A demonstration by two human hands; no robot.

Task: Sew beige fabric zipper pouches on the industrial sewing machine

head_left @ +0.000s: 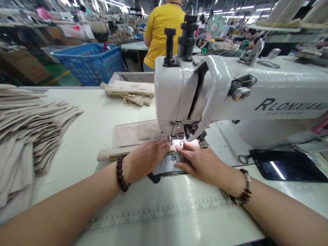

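Note:
A beige fabric piece [128,135] with a small label patch lies under the needle area of a white sewing machine [167,95]. Along its near side runs a rolled edge with a brass-coloured zipper [114,156]. My left hand [147,157] rests flat on the fabric just left of the presser foot [170,138], fingers stretched toward it. On the other side, my right hand [197,160] lies with thumb and fingers apart, fingertips at the fabric's lit edge by the foot. The fabric's far part is hidden behind the machine head.
Layered beige fabric pieces [46,126] cover the table's left side. Behind the work lie zippered beige pieces [130,91]. A dark phone-like device [289,165] is at right. Beyond the table are a blue basket [89,61] and a person in a yellow shirt [164,30].

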